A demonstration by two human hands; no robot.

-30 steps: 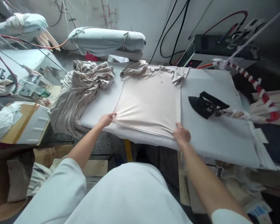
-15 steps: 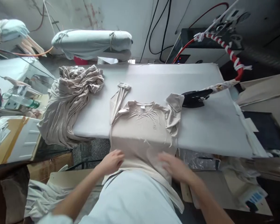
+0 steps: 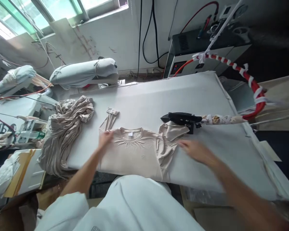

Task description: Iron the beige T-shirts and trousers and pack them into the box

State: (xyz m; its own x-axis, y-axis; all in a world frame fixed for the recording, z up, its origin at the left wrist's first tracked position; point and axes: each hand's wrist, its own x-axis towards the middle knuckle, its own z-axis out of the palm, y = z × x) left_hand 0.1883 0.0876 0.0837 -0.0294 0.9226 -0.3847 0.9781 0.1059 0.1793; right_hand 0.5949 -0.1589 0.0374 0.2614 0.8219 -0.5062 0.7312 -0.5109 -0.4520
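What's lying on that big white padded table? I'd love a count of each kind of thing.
Beige T-shirt: 1
Crumpled heap of beige fabric: 1
Black iron: 1
Total: 3

left hand (image 3: 105, 138): fingers curled down | right hand (image 3: 196, 151): outstretched (blurred)

I logged, from the head view:
- One left hand (image 3: 105, 138)
- One right hand (image 3: 197, 151)
- One beige T-shirt (image 3: 135, 150)
- One heap of beige fabric (image 3: 65, 134)
- One steam iron (image 3: 181, 118)
- One ironing table (image 3: 183, 96)
- Two padded sleeve boards (image 3: 84, 72)
- One plastic bottle (image 3: 31, 135)
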